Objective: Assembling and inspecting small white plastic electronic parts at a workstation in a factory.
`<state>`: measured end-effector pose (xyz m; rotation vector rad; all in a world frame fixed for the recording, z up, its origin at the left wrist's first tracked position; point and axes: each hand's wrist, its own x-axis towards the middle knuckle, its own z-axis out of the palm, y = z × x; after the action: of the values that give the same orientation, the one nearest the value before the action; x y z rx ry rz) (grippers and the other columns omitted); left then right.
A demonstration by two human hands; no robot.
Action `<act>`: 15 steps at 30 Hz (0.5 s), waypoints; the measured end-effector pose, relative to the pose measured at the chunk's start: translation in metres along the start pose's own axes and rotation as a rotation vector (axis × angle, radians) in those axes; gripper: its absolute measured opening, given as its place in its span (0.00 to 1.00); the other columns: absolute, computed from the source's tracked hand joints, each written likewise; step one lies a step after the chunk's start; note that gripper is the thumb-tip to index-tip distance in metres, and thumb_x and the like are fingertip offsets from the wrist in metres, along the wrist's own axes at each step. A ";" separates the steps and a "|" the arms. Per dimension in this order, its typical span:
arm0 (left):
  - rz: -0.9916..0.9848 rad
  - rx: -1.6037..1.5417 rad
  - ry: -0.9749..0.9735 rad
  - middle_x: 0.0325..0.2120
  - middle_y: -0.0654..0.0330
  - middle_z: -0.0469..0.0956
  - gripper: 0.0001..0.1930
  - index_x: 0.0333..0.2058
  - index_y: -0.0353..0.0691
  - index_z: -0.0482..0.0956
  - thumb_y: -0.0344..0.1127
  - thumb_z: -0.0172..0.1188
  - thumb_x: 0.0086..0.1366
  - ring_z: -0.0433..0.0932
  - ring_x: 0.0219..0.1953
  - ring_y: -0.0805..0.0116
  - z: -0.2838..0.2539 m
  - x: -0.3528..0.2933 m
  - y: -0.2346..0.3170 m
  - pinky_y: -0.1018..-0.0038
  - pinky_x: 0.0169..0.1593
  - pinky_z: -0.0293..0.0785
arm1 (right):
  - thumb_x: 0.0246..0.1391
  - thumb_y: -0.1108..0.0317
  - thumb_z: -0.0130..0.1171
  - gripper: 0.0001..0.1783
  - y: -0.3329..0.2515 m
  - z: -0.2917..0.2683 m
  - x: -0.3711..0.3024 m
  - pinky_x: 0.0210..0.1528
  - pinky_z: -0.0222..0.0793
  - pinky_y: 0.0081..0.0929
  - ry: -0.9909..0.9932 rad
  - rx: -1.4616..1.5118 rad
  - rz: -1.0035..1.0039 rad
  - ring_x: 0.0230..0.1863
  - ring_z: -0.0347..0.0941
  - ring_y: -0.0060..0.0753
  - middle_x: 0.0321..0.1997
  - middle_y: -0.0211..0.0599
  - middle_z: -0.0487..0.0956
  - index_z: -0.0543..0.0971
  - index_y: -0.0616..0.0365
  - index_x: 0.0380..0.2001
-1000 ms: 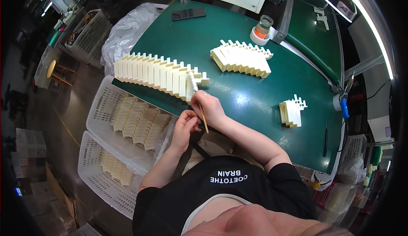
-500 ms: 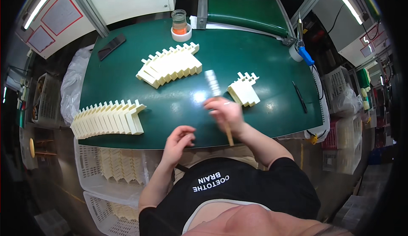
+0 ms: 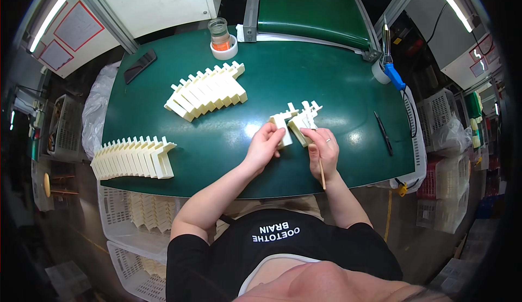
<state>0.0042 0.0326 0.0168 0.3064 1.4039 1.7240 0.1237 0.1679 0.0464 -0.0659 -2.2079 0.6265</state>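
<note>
My left hand (image 3: 265, 145) pinches a cream plastic part (image 3: 280, 131) with small prongs at its far end, just left of the small group of like parts (image 3: 299, 122). Close beside it, my right hand (image 3: 324, 151) is closed round a thin wooden stick (image 3: 322, 175), whose lower end points toward me. The stick's upper end is hidden. The thumb and fingertips of this hand reach the near edge of the small group; whether they also grip a part I cannot tell.
Two fanned rows of cream parts lie on the green table (image 3: 217, 160): a far row (image 3: 206, 92) and a near-left row (image 3: 133, 158). Around them are a glass jar (image 3: 219, 33), a phone (image 3: 140, 66), black tweezers (image 3: 384, 133) and a blue-handled soldering iron (image 3: 392, 73). Crates (image 3: 117, 207) stand lower left.
My left hand has moved right and forward and taken hold of a cream part, now apart from the small group. My right hand, still with the stick, has moved right to that group.
</note>
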 end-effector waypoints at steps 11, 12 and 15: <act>0.220 -0.061 0.036 0.22 0.67 0.74 0.07 0.40 0.36 0.71 0.34 0.53 0.69 0.68 0.17 0.84 -0.025 -0.082 0.014 0.85 0.20 0.64 | 0.61 0.64 0.52 0.15 -0.045 0.029 0.009 0.29 0.63 0.34 -0.176 0.294 -0.231 0.25 0.67 0.40 0.22 0.36 0.69 0.72 0.56 0.20; 0.218 -0.070 0.045 0.22 0.66 0.74 0.08 0.41 0.34 0.71 0.33 0.51 0.70 0.67 0.15 0.84 -0.029 -0.088 0.014 0.86 0.20 0.64 | 0.57 0.66 0.55 0.12 -0.042 0.029 0.011 0.29 0.63 0.35 -0.188 0.244 -0.269 0.26 0.68 0.41 0.24 0.36 0.70 0.72 0.56 0.20; 0.216 -0.122 0.088 0.21 0.66 0.74 0.09 0.42 0.34 0.71 0.34 0.51 0.70 0.67 0.15 0.84 -0.038 -0.104 0.019 0.86 0.19 0.64 | 0.54 0.69 0.57 0.09 -0.034 0.035 0.011 0.30 0.64 0.37 -0.180 0.081 -0.263 0.27 0.69 0.43 0.26 0.38 0.72 0.72 0.56 0.22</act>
<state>0.0325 -0.0697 0.0545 0.3283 1.3603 2.0128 0.0966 0.1267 0.0506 0.3295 -2.3077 0.5921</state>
